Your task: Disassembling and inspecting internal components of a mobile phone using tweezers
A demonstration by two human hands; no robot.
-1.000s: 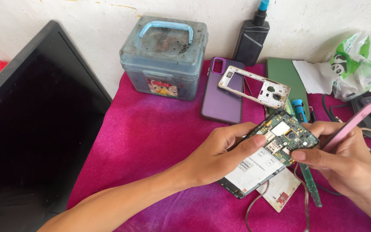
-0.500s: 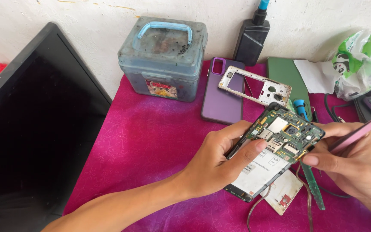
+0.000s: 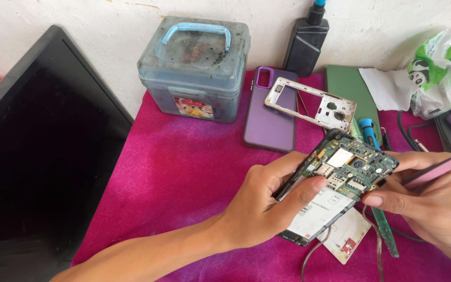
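The left hand (image 3: 259, 206) grips an opened phone (image 3: 335, 183) by its edges, thumb pressed on the white battery label just below the green circuit board. The right hand (image 3: 434, 206) pinches a pink tool (image 3: 442, 166), its fingers closed and touching the phone's right corner. Beyond the fingers lie a purple phone case (image 3: 268, 117), a white frame (image 3: 311, 102), and a blue plastic box (image 3: 194, 68) with a small colourful sticker on its front

Both arms showing bare, no sleeves reaching into view. Left hand (image 3: 259, 209) and right hand (image 3: 434, 201) wearing no gloves, rings or watch. Fingernails looking short and unpainted.
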